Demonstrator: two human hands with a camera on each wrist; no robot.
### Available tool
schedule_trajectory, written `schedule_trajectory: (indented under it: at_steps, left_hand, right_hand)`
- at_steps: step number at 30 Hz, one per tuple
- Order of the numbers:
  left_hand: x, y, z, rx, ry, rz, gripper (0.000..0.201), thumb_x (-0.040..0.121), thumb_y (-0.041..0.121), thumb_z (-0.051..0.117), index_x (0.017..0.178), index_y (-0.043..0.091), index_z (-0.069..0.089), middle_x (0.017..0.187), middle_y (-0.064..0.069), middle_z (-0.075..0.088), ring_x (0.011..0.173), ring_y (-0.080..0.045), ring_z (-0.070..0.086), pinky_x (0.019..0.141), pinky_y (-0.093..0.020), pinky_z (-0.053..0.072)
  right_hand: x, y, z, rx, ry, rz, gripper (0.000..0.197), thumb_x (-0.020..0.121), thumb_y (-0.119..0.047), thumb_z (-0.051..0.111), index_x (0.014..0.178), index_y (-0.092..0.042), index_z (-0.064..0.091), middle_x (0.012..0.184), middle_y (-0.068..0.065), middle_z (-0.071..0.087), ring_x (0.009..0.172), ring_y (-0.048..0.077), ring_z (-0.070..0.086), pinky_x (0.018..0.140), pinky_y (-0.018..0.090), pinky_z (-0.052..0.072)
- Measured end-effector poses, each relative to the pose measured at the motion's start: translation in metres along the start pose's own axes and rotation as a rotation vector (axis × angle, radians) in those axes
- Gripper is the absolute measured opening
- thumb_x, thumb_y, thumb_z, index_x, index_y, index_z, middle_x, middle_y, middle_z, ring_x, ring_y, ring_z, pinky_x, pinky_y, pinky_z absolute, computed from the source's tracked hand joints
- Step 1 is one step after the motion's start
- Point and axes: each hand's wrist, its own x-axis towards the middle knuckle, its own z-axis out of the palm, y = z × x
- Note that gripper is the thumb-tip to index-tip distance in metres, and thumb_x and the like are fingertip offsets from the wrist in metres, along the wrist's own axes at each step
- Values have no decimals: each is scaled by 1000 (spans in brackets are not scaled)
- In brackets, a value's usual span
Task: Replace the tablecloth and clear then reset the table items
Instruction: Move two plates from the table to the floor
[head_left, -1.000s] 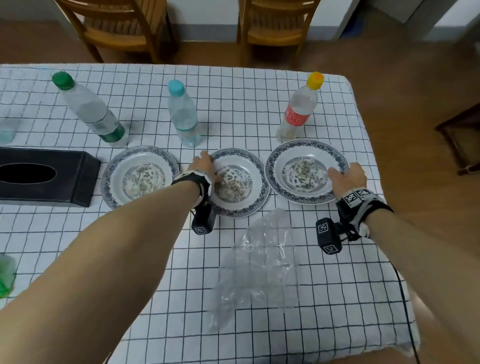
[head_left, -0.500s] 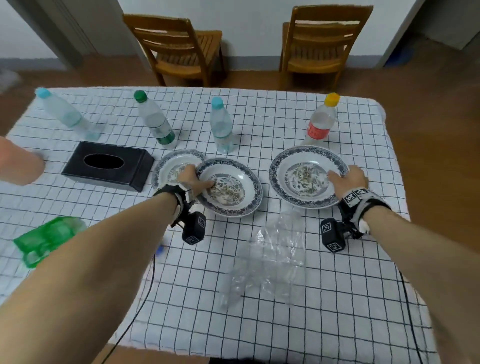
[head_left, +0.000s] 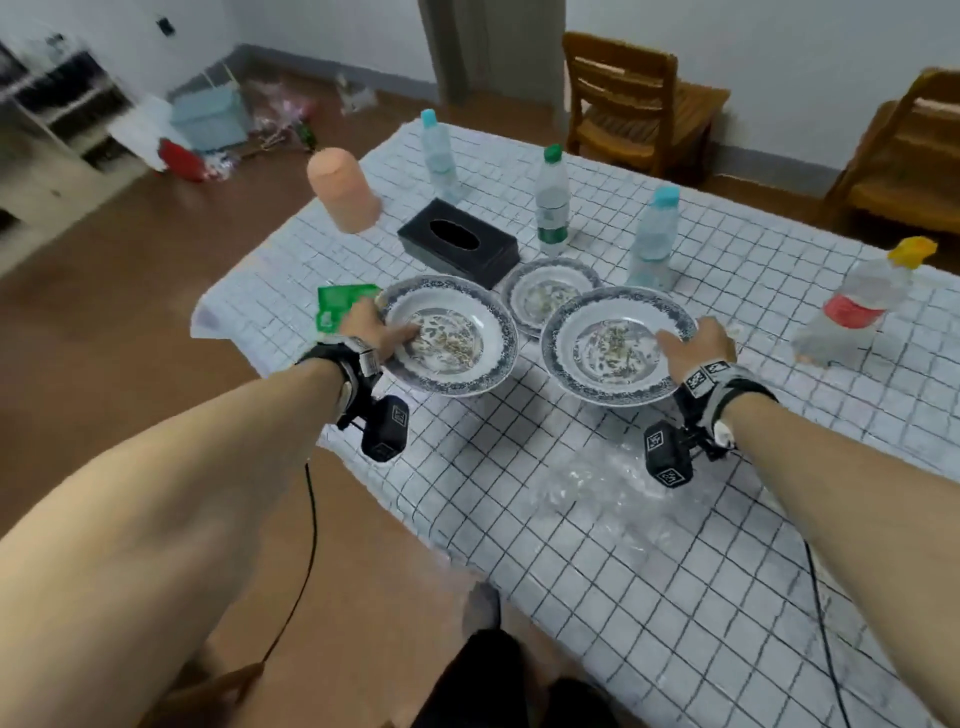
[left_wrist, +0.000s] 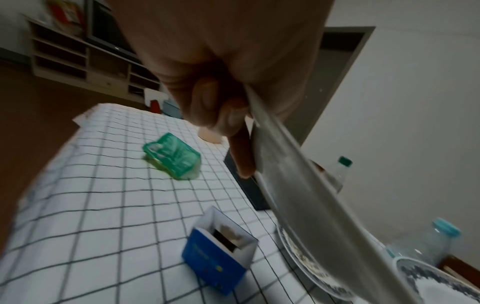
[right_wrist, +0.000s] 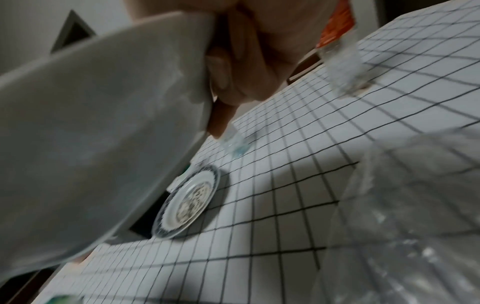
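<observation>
1. The left hand (head_left: 370, 328) grips the rim of one patterned plate (head_left: 451, 340), thumb inside, fingers curled beneath.
2. The right hand (head_left: 697, 345) grips a second plate (head_left: 615, 344) likewise; both are lifted clear of the checked tablecloth (head_left: 597, 519).
3. Clearing appears underway; a third plate (head_left: 545, 291), bottles and a tissue box (head_left: 458, 243) remain.
4. Next: carry both level so the scraps stay in.

So the bench (head_left: 649, 545) has two plates up front, left plate (head_left: 451, 332) and right plate (head_left: 618, 345), a third plate (head_left: 545, 296) just behind them, tissue box (head_left: 460, 244) further left, bottles along the back.
</observation>
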Motion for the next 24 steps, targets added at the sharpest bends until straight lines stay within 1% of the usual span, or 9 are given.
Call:
schedule_trajectory:
  at_steps: [3, 4, 7, 10, 13, 15, 17, 20, 24]
  left_hand:
    - [-6, -39, -31, -78, 37, -56, 35, 83, 31, 77, 95, -1, 66, 57, 0, 65, 50, -17, 62, 42, -27, 46]
    - [-9, -50, -42, -109, 34, -83, 30, 85, 26, 75, 100, 3, 62, 52, 2, 66, 46, -14, 63, 39, -25, 47]
    - [-3, -98, -71, -150, 89, -198, 44, 86, 27, 73, 112, -2, 52, 68, -7, 68, 60, -25, 67, 48, -36, 53]
    - [5, -155, -102, -93, 167, -266, 44, 88, 28, 70, 111, -4, 51, 71, -7, 54, 61, -24, 54, 46, -31, 40]
    - [20, -224, -137, -95, 184, -343, 45, 88, 31, 69, 115, -1, 51, 84, -11, 62, 68, -27, 62, 46, -30, 43]
    - [34, -268, -161, -128, 190, -371, 37, 88, 30, 69, 108, 4, 51, 91, -12, 61, 73, -30, 62, 55, -35, 50]
    - [48, -310, -187, -138, 210, -387, 31, 87, 30, 69, 101, 8, 51, 97, -11, 60, 79, -29, 58, 63, -38, 50]
    - [61, -363, -230, -122, 229, -428, 45, 86, 33, 71, 116, 5, 52, 109, -10, 59, 93, -29, 57, 68, -36, 48]
    - [78, -427, -280, -159, 262, -457, 40, 85, 30, 72, 112, 5, 57, 101, -5, 60, 93, -28, 60, 71, -35, 50]
  right_hand:
    - [-22, -41, 26, -69, -73, -52, 45, 96, -33, 57, 126, -2, 48, 106, 11, 55, 93, 31, 54, 66, 29, 38]
    - [-29, -54, 37, -88, -93, -63, 46, 96, -33, 57, 129, -2, 47, 113, 14, 56, 97, 32, 55, 71, 31, 39]
    - [-43, -95, 77, -149, -127, -128, 43, 95, -31, 58, 126, -3, 50, 121, 21, 58, 95, 32, 56, 73, 35, 42]
    - [-60, -139, 126, -221, -179, -190, 46, 97, -31, 56, 130, -1, 47, 120, 15, 54, 102, 35, 55, 74, 38, 41]
    - [-76, -185, 184, -293, -196, -237, 55, 95, -33, 57, 134, 4, 44, 131, 25, 52, 118, 39, 52, 84, 43, 44]
    - [-87, -217, 225, -346, -207, -253, 56, 91, -37, 58, 129, 3, 47, 126, 24, 54, 114, 39, 54, 86, 44, 47]
    - [-101, -249, 265, -342, -226, -267, 45, 91, -34, 58, 120, 0, 51, 117, 21, 58, 101, 36, 57, 81, 43, 48]
    - [-124, -295, 325, -327, -257, -316, 39, 87, -35, 58, 111, -5, 53, 107, 18, 60, 87, 31, 57, 68, 34, 45]
    - [-150, -365, 398, -374, -316, -409, 31, 88, -33, 57, 101, -5, 53, 85, 10, 56, 68, 24, 50, 53, 29, 36]
